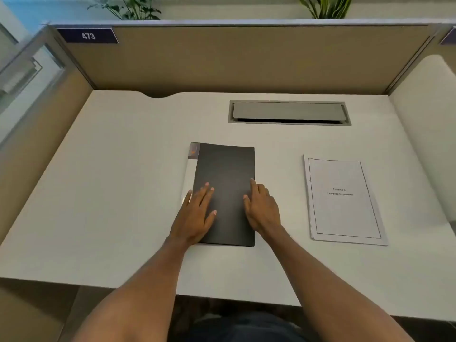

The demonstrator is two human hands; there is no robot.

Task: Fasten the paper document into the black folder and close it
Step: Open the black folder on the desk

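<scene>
While the left hand lies spread flat steadying the folder, the right hand's loosely spread fingers rest at its edge, probably to open it; paper waits farther right.

I see a white desk carrying a closed black folder at centre and, well apart, a paper document to its right.

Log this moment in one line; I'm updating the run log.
flat black folder: closed | left hand, right hand: flat on it | white paper document: apart, right
</scene>
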